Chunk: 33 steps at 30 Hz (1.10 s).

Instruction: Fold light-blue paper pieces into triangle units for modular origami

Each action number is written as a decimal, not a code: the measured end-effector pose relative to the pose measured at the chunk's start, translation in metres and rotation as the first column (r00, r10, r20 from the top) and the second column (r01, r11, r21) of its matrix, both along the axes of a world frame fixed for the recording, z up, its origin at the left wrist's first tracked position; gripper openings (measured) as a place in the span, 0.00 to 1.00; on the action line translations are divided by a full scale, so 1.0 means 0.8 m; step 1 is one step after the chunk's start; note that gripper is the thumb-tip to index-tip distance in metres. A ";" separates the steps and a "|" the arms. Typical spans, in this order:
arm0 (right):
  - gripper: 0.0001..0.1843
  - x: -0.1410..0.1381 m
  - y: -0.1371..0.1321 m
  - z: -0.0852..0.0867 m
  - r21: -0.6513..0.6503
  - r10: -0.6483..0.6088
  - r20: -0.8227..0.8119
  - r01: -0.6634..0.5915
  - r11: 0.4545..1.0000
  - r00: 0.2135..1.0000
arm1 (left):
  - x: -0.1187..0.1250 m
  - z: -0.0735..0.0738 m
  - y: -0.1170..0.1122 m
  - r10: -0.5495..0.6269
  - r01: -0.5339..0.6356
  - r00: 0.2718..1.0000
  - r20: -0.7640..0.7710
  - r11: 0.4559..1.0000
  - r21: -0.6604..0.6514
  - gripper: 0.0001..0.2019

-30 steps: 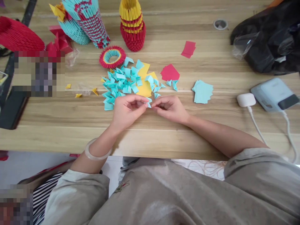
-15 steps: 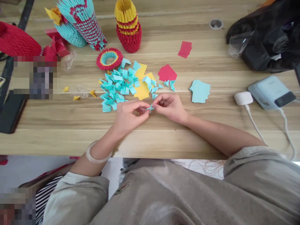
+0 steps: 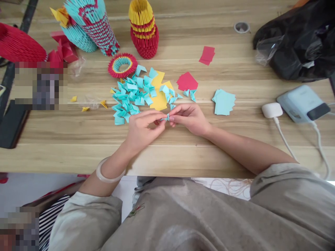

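Between my two hands is a small folded piece of light-blue paper (image 3: 167, 118), partly hidden by fingertips. My left hand (image 3: 143, 130) pinches its left side, and my right hand (image 3: 190, 119) pinches its right side with thumb and forefinger. Just beyond my hands lies a heap of folded light-blue paper pieces (image 3: 132, 91), some resting on yellow paper sheets (image 3: 158, 101). A few folded blue triangles (image 3: 193, 94) lie near my right hand. To the right sits a stack of flat light-blue paper slips (image 3: 224, 102), and red paper slips (image 3: 187, 81) lie farther back.
Paper-built vases stand at the back, one yellow and red (image 3: 143, 31), one blue and red (image 3: 98, 29). A red paper ring (image 3: 111, 66) lies before them. At right are a black bag (image 3: 295, 45), a white earphone case (image 3: 272, 110) and a cabled power bank (image 3: 300, 104).
The blue paper piece has turned between my fingertips and now shows a more upright shape. Both hands have shifted only slightly and keep their pinch.
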State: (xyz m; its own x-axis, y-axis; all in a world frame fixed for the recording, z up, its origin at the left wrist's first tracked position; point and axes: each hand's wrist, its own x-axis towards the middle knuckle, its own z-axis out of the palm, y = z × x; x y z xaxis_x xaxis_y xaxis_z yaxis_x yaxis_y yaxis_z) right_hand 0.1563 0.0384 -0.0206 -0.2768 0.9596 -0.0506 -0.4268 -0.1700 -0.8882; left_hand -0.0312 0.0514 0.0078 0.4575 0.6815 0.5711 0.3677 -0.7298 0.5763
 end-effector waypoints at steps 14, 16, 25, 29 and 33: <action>0.16 0.000 -0.002 0.001 -0.029 0.037 -0.025 -0.038 0.999 0.999 | 0.000 0.001 0.000 -0.067 0.078 0.996 0.060 0.977 -0.200 0.06; 0.15 0.000 -0.001 -0.001 -0.026 0.038 -0.032 -0.038 0.999 0.999 | 0.001 -0.001 -0.001 -0.048 0.071 0.994 0.095 0.964 -0.256 0.05; 0.13 -0.003 0.000 0.000 0.052 0.001 0.005 -0.001 0.999 1.000 | 0.004 -0.005 -0.007 0.113 0.022 0.965 0.235 0.863 -0.504 0.08; 0.14 -0.004 -0.003 -0.001 0.077 -0.037 0.075 0.031 0.997 0.996 | 0.001 -0.003 -0.003 -0.016 0.084 0.985 0.173 0.915 -0.395 0.15; 0.18 -0.004 -0.005 0.001 0.089 -0.085 0.105 0.076 0.993 0.991 | -0.002 -0.003 0.002 -0.040 0.057 0.997 0.067 0.958 -0.281 0.05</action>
